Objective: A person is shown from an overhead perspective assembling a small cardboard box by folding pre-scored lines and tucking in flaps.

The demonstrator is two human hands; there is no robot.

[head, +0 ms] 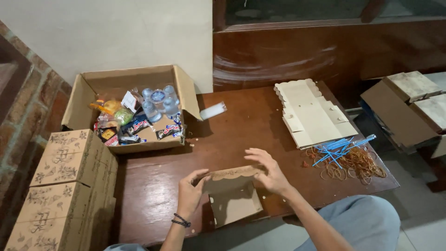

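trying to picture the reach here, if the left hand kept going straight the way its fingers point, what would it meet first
Most likely the open carton of snacks and water cups, up and slightly left of the left hand; bare wooden table lies between, though depth is uncertain.

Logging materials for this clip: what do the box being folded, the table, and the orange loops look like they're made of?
Box: thin brown cardboard, matte, with creased flaps.
Table: dark wood, apparently varnished, since it reflects light.
Loops: probably rubber bands, thin, tangled and floppy.
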